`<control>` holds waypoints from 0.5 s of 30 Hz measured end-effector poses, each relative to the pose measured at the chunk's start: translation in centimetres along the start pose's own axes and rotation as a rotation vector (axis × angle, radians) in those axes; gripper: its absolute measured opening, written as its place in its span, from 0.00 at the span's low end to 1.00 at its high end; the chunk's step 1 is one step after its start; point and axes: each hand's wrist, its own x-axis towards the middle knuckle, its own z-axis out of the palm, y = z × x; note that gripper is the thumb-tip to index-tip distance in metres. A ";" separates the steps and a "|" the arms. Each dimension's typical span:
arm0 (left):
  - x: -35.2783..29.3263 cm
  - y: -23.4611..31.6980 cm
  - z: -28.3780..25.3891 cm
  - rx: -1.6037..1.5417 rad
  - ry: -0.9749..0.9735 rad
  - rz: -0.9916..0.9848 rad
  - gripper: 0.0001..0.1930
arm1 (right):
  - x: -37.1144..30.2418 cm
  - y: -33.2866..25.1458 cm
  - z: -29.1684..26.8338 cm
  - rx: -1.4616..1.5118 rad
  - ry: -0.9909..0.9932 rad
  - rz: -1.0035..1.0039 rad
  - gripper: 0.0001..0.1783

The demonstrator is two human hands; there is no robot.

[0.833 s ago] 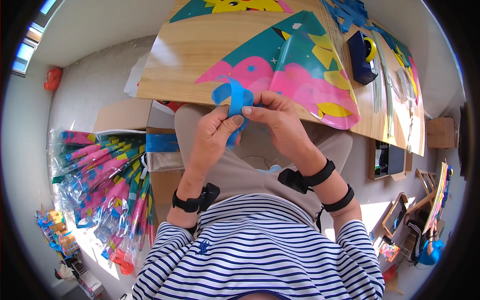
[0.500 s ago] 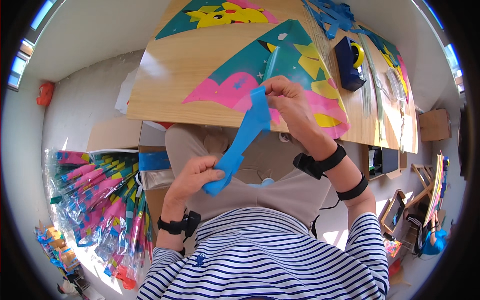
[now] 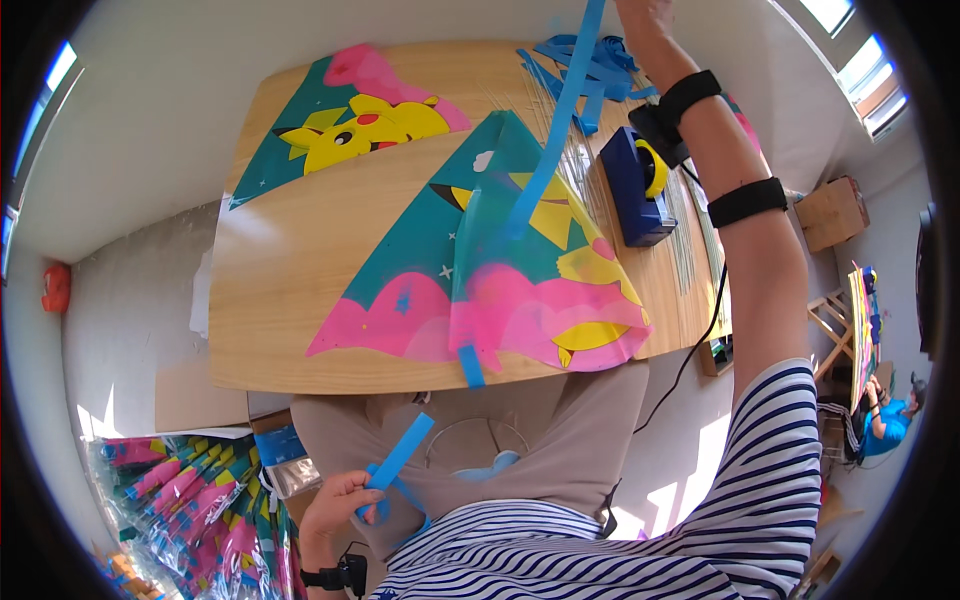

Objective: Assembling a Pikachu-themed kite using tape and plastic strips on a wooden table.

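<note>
My left hand [image 3: 345, 502] is closed around folded blue ribbon strips [image 3: 403, 452], low over my lap at the left. At the top edge is my right hand [image 3: 648, 14], its fingers cut off by the frame. Beside it a long blue ribbon [image 3: 562, 130] runs up out of view, straight, its blurred lower end over the kite. That triangular kite sheet [image 3: 400, 318], teal and pink with a yellow cartoon figure, lies on the table below it. A short blue strip [image 3: 470, 366] sits at the sheet's near edge and overhangs the tabletop.
The wooden table [image 3: 290, 240] also bears a second kite sheet [image 3: 375, 130] and a blue ribbon pile [image 3: 600, 70]. A dark blue tape dispenser [image 3: 625, 190] stands beside thin rods [image 3: 685, 270]. Wrapped kites [image 3: 190, 500] lie lower left. Another person [image 3: 882, 425] is at far right.
My right hand has moved far up and away, a long blue ribbon now stretching beside it. My left hand has dropped lower with its ribbon. The view has shifted, showing more of the table.
</note>
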 end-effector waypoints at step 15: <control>4.2 2.7 -0.4 -0.027 -0.058 -0.115 0.06 | -1.5 19.8 8.2 -0.348 -0.121 -0.315 0.20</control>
